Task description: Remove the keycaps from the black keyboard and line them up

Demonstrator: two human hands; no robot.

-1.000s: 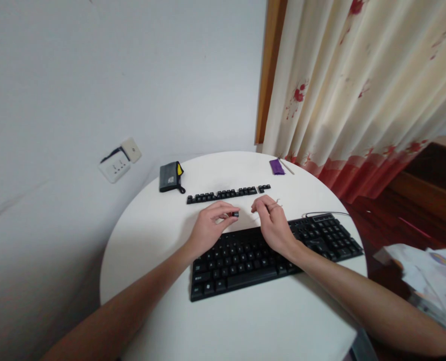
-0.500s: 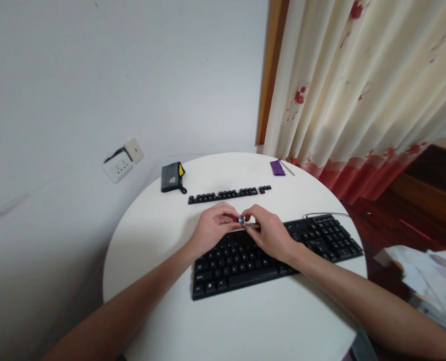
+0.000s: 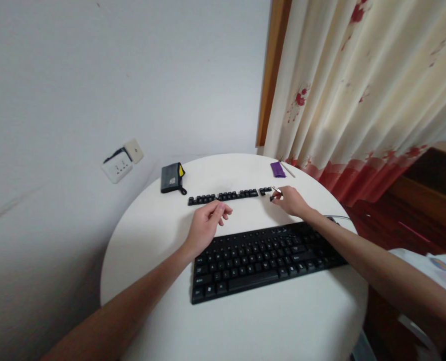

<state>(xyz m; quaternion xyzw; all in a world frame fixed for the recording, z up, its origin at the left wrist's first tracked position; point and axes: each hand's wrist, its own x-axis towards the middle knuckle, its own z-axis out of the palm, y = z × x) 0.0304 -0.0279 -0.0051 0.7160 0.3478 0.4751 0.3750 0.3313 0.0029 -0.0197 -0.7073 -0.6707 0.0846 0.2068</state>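
Observation:
A black keyboard (image 3: 260,255) lies on the round white table (image 3: 163,235). Behind it runs a row of loose black keycaps (image 3: 223,196). My right hand (image 3: 290,199) is stretched out to the right end of that row, fingers pinched on a small black keycap (image 3: 272,198), with a thin metal tool showing at the fingertips. My left hand (image 3: 208,223) hovers just behind the keyboard's back edge, fingers loosely curled and apart, holding nothing.
A grey pouch with a yellow tab (image 3: 171,177) lies at the table's back left. A purple piece with a thin stick (image 3: 277,169) sits at the back near the curtain (image 3: 358,90). A wall socket (image 3: 120,163) is at the left. Papers (image 3: 433,260) lie at the right.
The hands met above the keyboard and the keycap passed from my left to my right hand. My right hand then reached back right to the row's end; my left hand opened.

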